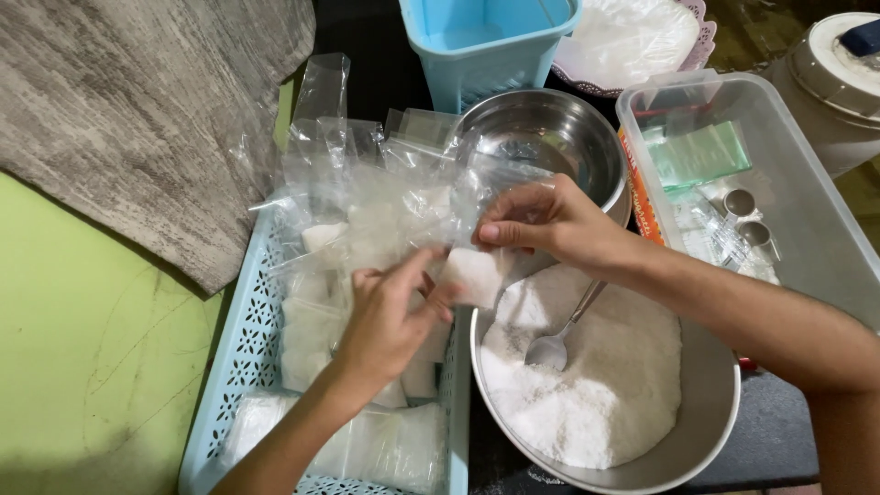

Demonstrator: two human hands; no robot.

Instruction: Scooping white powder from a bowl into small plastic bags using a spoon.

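Nearest me, the left hand (390, 321) and right hand (550, 225) are both pinching a small clear packet (472, 275) of white grains, holding it above the gap between the pale blue perforated tray (234, 367) and the big metal bowl (706, 403), probably so spills are falling back inside. The tray is holding filled packets (385, 445) and loose empty plastic bags (367, 165). A spoon (559, 339) is resting in the bowl's white grains (596, 385). Farther off, an empty steel bowl (545, 137), a clear plastic bin (807, 202) with small metal cups (747, 215), and a blue basket (486, 41) are standing.
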